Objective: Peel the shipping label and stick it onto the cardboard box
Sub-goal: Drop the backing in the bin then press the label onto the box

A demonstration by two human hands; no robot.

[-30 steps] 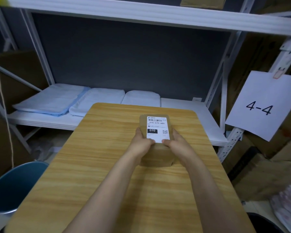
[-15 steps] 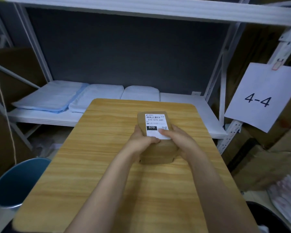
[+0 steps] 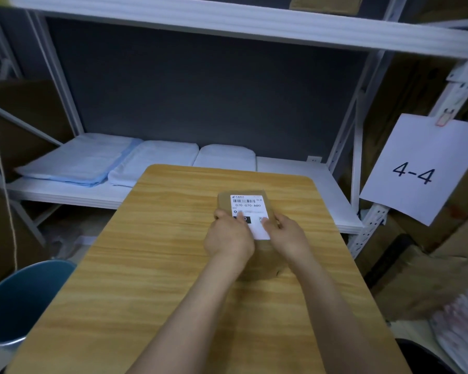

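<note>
From the head camera, the one view we have, we see the small brown cardboard box resting on the pale wood-grain counter, with the white rectangular shipping label lying on its top face, barcode end away from us.

What has changed: a second ago both our thumbs sat at the label's near edge, hands cupping the box sides. Now our left hand has slid forward, its fingertips pressing flat onto the label's dark printed block, and our right hand presses beside it on the label's right half, near the small square code. Neither grip is clamped on anything; the fingers of both lie spread and flat, bearing down on paper over cardboard.

We judge this to mean peeling and placing are done and we are smoothing the label down, working outward from our grip toward the far edge. The stretch beyond our fingertips already looks flat; the near edge, just behind our grip, appears to overhang the box top slightly, though blur makes that uncertain.
</note>
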